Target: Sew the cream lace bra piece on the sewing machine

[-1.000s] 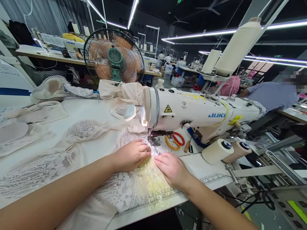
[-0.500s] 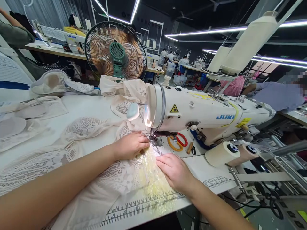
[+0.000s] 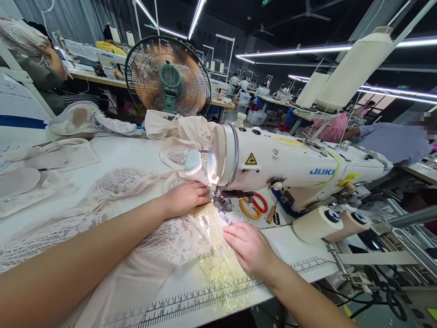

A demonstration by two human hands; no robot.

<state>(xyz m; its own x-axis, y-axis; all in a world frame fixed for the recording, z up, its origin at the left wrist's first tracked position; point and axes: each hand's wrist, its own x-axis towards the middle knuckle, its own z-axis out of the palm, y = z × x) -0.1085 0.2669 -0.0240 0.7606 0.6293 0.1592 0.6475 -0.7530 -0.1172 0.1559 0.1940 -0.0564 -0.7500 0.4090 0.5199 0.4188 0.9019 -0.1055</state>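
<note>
My left hand [image 3: 187, 198] is at the presser foot [image 3: 218, 198] of a white sewing machine [image 3: 266, 157], its fingers together and closed on the edge of a cream lace bra [image 3: 177, 237]. The bra's cups and straps spread leftward under my forearm. My right hand [image 3: 252, 248] is in front of the needle area, fingertips pinched beside a narrow metal guide [image 3: 225, 218]. What they hold is too small to make out. Between the hands, yellowish clear tape [image 3: 218, 255] covers the table. The fabric directly under the foot is partly hidden by my left fingers.
Scissors with red and yellow handles [image 3: 251, 207], a wooden-handled tool [image 3: 271, 214] and thread cones [image 3: 317, 223] are right of the needle. More lace bras [image 3: 119, 180] lie left and behind. A large fan [image 3: 169, 77] stands beyond the table. Printed rulers [image 3: 191, 298] run along the front edge.
The lace by my left hand has shifted slightly, and that hand sits a little farther back. My right hand stays almost in place. At far left, a person now lifts a pale garment.
</note>
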